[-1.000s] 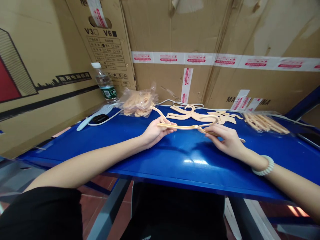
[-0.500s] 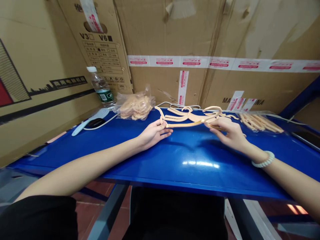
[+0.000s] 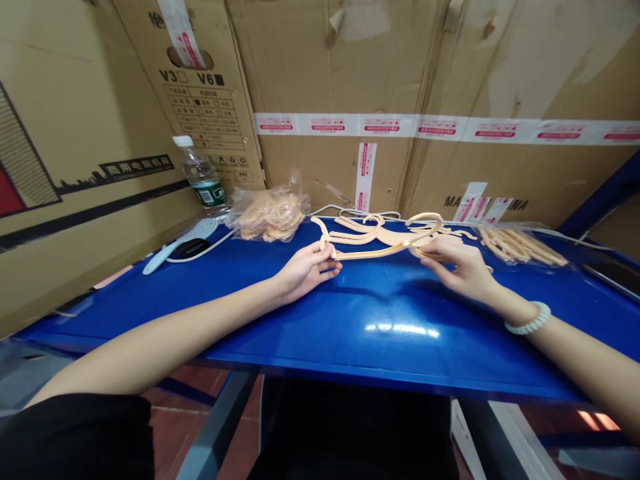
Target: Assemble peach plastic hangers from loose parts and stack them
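A beige plastic clothes hanger (image 3: 373, 253) is held up between my two hands, a little above the blue table. My left hand (image 3: 306, 270) pinches its left end between thumb and fingertips, where a curved beige piece (image 3: 323, 230) also shows. Closed around the hanger near the base of its hook (image 3: 425, 217) is my right hand (image 3: 455, 263), whose fingers hide part of the right arm. Behind the hanger, several loose beige hanger parts (image 3: 357, 235) lie on the table.
Cardboard (image 3: 320, 60) walls the back of the blue table (image 3: 320, 333). At the left are a water bottle (image 3: 203, 180), a light blue hairbrush (image 3: 170, 253), a black mouse (image 3: 193, 248) and a bag of beige pieces (image 3: 273, 213). Bagged strips (image 3: 520, 245) and a phone (image 3: 615, 277) lie right.
The left part of the hanger has dipped slightly with my left hand. My right hand keeps its hold, and the view has shifted very little.
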Demonstrator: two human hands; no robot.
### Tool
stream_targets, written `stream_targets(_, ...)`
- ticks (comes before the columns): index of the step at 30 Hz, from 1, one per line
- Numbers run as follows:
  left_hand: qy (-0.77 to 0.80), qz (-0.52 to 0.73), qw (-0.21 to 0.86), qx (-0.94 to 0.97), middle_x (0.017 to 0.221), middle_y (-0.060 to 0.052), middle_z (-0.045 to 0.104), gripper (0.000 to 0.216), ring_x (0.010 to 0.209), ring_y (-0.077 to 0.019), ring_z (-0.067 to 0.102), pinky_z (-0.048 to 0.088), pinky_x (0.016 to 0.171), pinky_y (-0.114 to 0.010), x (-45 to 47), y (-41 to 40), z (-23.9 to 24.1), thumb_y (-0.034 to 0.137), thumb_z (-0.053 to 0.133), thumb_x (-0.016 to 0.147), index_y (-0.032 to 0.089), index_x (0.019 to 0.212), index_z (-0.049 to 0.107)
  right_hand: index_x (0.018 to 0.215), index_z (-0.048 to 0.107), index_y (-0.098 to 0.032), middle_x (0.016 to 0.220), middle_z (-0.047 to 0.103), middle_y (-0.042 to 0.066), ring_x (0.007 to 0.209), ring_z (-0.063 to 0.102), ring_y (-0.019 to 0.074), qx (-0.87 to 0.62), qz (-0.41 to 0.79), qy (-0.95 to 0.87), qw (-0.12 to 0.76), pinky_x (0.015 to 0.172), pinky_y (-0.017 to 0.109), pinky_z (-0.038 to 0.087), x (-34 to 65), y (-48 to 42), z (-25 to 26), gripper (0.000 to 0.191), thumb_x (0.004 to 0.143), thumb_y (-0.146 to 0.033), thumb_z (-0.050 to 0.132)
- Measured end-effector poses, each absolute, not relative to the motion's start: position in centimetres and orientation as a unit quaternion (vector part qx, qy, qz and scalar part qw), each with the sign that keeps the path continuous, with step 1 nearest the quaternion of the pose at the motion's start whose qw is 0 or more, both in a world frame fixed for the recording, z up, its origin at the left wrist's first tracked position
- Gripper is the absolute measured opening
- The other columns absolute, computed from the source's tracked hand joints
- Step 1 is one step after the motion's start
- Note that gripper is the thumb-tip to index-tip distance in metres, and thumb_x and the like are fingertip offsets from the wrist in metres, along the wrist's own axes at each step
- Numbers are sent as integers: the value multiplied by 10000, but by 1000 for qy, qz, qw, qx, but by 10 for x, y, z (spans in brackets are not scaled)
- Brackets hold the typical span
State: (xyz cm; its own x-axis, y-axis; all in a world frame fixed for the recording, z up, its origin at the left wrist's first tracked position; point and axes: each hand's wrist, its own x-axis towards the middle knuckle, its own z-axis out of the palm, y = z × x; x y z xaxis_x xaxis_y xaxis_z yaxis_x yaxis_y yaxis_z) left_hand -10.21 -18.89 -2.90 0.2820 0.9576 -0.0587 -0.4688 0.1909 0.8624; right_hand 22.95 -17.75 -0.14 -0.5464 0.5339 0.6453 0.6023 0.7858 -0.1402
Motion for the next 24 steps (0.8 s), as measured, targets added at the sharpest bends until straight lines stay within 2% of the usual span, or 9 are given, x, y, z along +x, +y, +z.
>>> stream_targets(3, 320, 510, 698, 386, 937, -60, 678, 128, 749, -135, 654, 549, 763, -292, -101, -190, -28, 124, 677, 923, 141, 816, 610, 1026, 717, -249, 965, 765, 63, 907, 707, 292, -314, -53, -881, 350, 859, 449, 542, 229, -179, -1, 169, 1008, -347, 580)
stream_targets(10, 310, 507, 708, 382, 864, -58, 672, 157, 715, -139, 665, 568, 737, -278, -102, -189, -30, 84, 606, 945, 130, 795, 612, 1048, 712, -243, 956, 760, 58, 866, 702, 271, -299, -65, -884, 355, 802, 413, 538, 229, -179, -3, 143, 1010, -309, 590)
stream_targets(17, 302, 503, 693, 419, 762, -45, 656, 161, 707, -140, 658, 560, 729, -263, -103, -188, -35, 123, 699, 894, 117, 754, 620, 1053, 692, -234, 915, 738, 56, 823, 680, 252, -245, -77, -892, 372, 751, 381, 528, 226, -179, -2, 100, 1003, -228, 606)
stream_targets(21, 314, 532, 649, 443, 746, -33, 654, 203, 673, -136, 640, 544, 714, -274, -102, -189, -38, 170, 777, 837, 119, 741, 606, 1047, 689, -228, 868, 724, 46, 759, 667, 229, -238, -79, -895, 369, 698, 357, 520, 223, -182, -4, 105, 1005, -198, 598)
stream_targets(24, 320, 564, 609, 457, 687, -6, 637, 250, 612, -121, 604, 507, 648, -252, -102, -189, -41, 190, 815, 800, 143, 760, 573, 1079, 681, -218, 885, 727, 46, 752, 673, 215, -224, -66, -898, 373, 686, 337, 527, 217, -186, -9, 120, 1000, -174, 602)
